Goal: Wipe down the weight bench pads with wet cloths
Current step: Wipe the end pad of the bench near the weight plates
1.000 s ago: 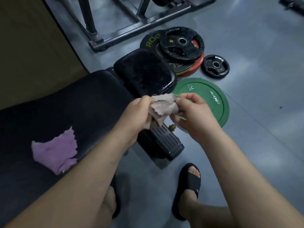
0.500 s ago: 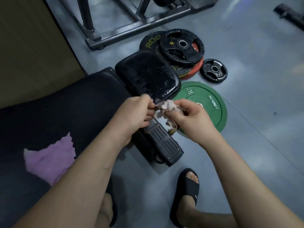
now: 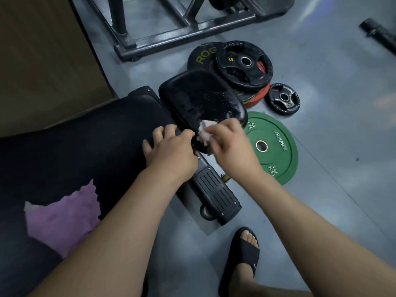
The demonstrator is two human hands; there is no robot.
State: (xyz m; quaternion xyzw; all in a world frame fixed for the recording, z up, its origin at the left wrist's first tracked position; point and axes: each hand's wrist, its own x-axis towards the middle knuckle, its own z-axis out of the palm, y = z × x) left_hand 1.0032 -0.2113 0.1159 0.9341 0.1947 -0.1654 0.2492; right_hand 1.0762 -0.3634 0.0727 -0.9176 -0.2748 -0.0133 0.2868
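The bench has a long black back pad (image 3: pixel 81 146) and a small black seat pad (image 3: pixel 199 97) with wet streaks on it. My right hand (image 3: pixel 229 144) grips a crumpled pale pink cloth (image 3: pixel 204 132) and presses it on the near edge of the seat pad. My left hand (image 3: pixel 169 146) rests on the end of the back pad, next to the gap between the pads, fingers spread. A purple cloth (image 3: pixel 64 217) lies loose on the back pad at the lower left.
Weight plates lie on the grey floor to the right: a green one (image 3: pixel 276 146), a black and red stack (image 3: pixel 242 67), a small black one (image 3: pixel 282 98). A metal rack base (image 3: pixel 182 33) stands behind. The bench's black foot (image 3: pixel 216 196) and my sandalled foot (image 3: pixel 242 258) are below.
Both hands held the pale cloth between them above the bench foot. Now the left hand has let go and rests on the back pad, and the right hand has moved the cloth onto the seat pad.
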